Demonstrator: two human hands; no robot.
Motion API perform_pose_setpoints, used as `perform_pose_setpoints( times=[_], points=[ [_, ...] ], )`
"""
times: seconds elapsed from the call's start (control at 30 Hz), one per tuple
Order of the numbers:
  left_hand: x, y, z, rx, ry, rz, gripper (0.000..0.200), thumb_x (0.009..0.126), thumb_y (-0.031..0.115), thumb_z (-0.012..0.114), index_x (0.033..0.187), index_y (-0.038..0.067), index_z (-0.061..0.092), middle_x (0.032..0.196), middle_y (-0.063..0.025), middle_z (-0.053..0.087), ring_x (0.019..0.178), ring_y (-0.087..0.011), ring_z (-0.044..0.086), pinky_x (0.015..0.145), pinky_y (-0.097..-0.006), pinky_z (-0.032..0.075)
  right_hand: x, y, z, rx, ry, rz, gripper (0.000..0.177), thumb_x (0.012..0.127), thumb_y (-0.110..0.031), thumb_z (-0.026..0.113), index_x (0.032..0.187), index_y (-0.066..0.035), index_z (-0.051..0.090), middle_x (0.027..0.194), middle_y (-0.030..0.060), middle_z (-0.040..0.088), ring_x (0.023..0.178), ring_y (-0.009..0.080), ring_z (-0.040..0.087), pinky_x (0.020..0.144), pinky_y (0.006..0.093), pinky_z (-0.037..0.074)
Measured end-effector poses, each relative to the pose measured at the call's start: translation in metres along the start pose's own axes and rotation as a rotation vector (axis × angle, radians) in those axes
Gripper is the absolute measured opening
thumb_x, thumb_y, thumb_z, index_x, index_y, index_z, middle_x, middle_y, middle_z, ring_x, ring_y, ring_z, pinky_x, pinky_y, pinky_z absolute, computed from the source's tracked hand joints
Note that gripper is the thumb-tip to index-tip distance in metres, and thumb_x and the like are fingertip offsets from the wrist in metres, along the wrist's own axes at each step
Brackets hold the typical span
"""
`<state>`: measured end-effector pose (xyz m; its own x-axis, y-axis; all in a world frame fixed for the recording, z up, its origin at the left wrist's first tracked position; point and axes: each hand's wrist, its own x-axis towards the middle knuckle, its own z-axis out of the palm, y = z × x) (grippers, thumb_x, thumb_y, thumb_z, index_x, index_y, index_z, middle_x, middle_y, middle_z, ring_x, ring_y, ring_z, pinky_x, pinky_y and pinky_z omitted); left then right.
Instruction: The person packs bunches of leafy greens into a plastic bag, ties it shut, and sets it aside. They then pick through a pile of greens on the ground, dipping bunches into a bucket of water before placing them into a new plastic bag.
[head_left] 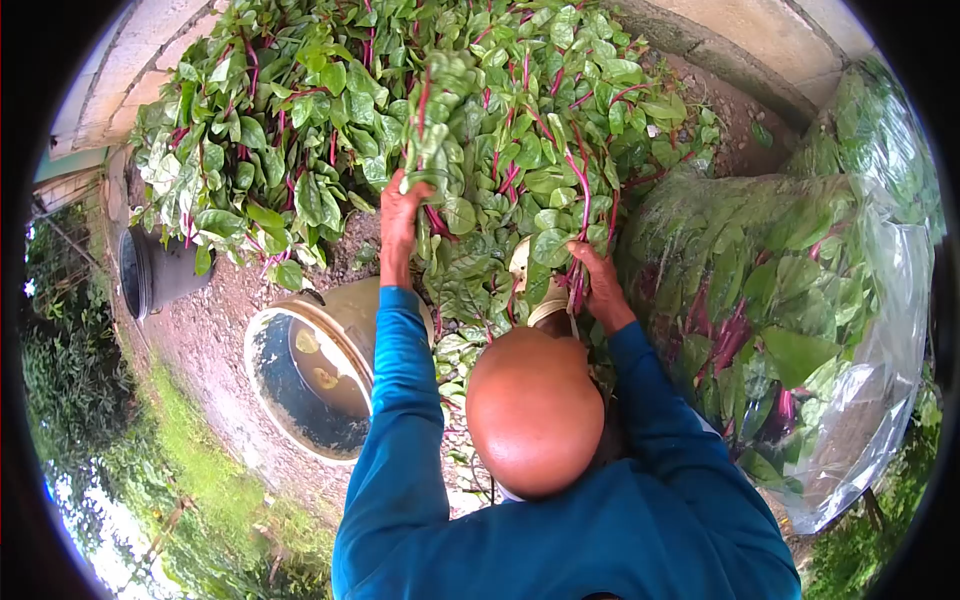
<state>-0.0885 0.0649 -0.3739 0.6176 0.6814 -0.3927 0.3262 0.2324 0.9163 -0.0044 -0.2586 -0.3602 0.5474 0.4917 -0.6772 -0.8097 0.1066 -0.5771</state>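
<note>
Malabar spinach with broad green leaves and purple-red stems lies in a large heap in front of me. My left hand is closed around a leafy spinach stem, which stands up from the fist and looks slightly blurred. On the other side, my right hand grips several purple stems gathered in a bunch, their leafy ends reaching up toward the heap. Leaves hide part of the fingers on both hands. Both sleeves are blue.
A large tan bucket lies on its side to the left, with a dark bucket beyond it. At right, a clear plastic bag holds more spinach. A concrete wall runs behind the heap. Grass borders the gravel.
</note>
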Motion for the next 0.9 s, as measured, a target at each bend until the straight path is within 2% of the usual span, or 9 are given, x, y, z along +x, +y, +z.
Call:
perform_pose_setpoints(
  times=[0.2, 0.27, 0.33, 0.5, 0.6, 0.7, 0.77, 0.87, 0.9],
  points=[
    [-0.03, 0.011, -0.002, -0.308, -0.079, -0.226, 0.025, 0.069, 0.015, 0.066, 0.091, 0.003, 0.065, 0.088, -0.0098, 0.065, 0.082, -0.0263, 0.063, 0.081, -0.0429, 0.054, 0.005, 0.01, -0.003, -0.079, 0.024, -0.076, 0.028, 0.086, -0.024, 0.071, 0.107, -0.007, 0.064, 0.096, 0.0019, 0.061, 0.083, 0.0148, 0.061, 0.065, 0.034, 0.057],
    [-0.028, -0.011, -0.007, -0.369, -0.097, -0.26, 0.024, 0.069, 0.016, 0.066, 0.089, 0.003, 0.065, 0.088, -0.0103, 0.065, 0.083, -0.0265, 0.063, 0.08, -0.0429, 0.053, 0.006, 0.007, -0.003, -0.154, 0.044, -0.143, 0.028, 0.086, -0.024, 0.072, 0.106, -0.006, 0.065, 0.095, 0.0015, 0.061, 0.082, 0.0138, 0.06, 0.065, 0.0325, 0.056],
    [-0.035, -0.022, -0.006, -0.473, -0.126, -0.329, 0.022, 0.071, 0.019, 0.066, 0.088, 0.005, 0.066, 0.088, -0.0071, 0.065, 0.084, -0.0216, 0.06, 0.08, -0.0356, 0.048, 0.003, 0.002, 0.003, -0.207, 0.047, -0.148, 0.036, 0.084, -0.025, 0.072, 0.109, 0.0, 0.065, 0.101, 0.0055, 0.066, 0.091, 0.0143, 0.061, 0.086, 0.0309, 0.048],
    [-0.056, -0.002, 0.018, -0.488, -0.102, -0.341, 0.029, 0.073, 0.017, 0.065, 0.098, 0.002, 0.066, 0.089, -0.0062, 0.066, 0.082, -0.0201, 0.061, 0.082, -0.0329, 0.049, 0.005, 0.002, 0.007, -0.314, 0.095, -0.238, 0.032, 0.083, -0.018, 0.075, 0.106, 0.002, 0.068, 0.099, 0.0063, 0.069, 0.088, 0.0131, 0.063, 0.083, 0.0305, 0.05],
    [-0.08, 0.024, 0.05, 0.115, -0.056, -0.129, 0.049, 0.078, 0.01, 0.06, 0.127, 0.005, 0.057, 0.101, -0.0068, 0.069, 0.087, -0.0175, 0.062, 0.085, -0.033, 0.049, 0.01, 0.01, 0.003, -0.412, 0.027, -0.303, 0.03, 0.083, -0.015, 0.075, 0.105, 0.004, 0.069, 0.095, 0.0063, 0.07, 0.084, 0.0122, 0.065, 0.078, 0.0292, 0.052],
    [-0.108, 0.03, 0.086, 0.419, -0.122, 0.086, 0.05, 0.08, 0.018, 0.06, 0.128, 0.006, 0.055, 0.101, -0.0142, 0.07, 0.087, -0.027, 0.065, 0.085, -0.0365, 0.049, 0.015, 0.012, 0.003, -0.534, -0.008, -0.275, 0.028, 0.083, -0.015, 0.076, 0.102, 0.005, 0.069, 0.093, 0.0064, 0.072, 0.084, 0.0116, 0.067, 0.074, 0.0281, 0.053],
    [-0.121, 0.036, 0.098, 0.407, -0.342, -0.044, 0.056, 0.08, 0.028, 0.061, 0.13, 0.005, 0.052, 0.112, -0.0209, 0.067, 0.101, -0.0344, 0.063, 0.094, -0.0413, 0.046, 0.022, 0.022, -0.001, -0.543, -0.172, -0.37, 0.029, 0.082, -0.015, 0.077, 0.103, 0.003, 0.07, 0.093, 0.0063, 0.072, 0.081, 0.0108, 0.067, 0.071, 0.0283, 0.053],
    [-0.122, -0.001, 0.093, 0.419, -0.378, 0.286, 0.072, 0.084, 0.045, 0.06, 0.14, 0.001, 0.046, 0.134, -0.0241, 0.055, 0.126, -0.0351, 0.051, 0.108, -0.0397, 0.035, 0.033, 0.029, -0.011, -0.41, -0.216, -0.208, 0.026, 0.085, -0.015, 0.074, 0.107, -0.002, 0.07, 0.081, 0.0013, 0.067, 0.069, 0.0092, 0.061, 0.061, 0.0276, 0.049],
    [-0.101, -0.029, 0.093, 0.315, -0.363, 0.041, 0.079, 0.087, 0.053, 0.054, 0.143, 0.0, 0.041, 0.142, -0.0236, 0.046, 0.134, -0.0337, 0.041, 0.112, -0.0386, 0.029, 0.029, 0.022, -0.012, -0.468, -0.236, -0.148, 0.026, 0.086, -0.017, 0.073, 0.108, -0.003, 0.07, 0.076, -0.0006, 0.064, 0.065, 0.0088, 0.058, 0.057, 0.0275, 0.047]
  ],
)
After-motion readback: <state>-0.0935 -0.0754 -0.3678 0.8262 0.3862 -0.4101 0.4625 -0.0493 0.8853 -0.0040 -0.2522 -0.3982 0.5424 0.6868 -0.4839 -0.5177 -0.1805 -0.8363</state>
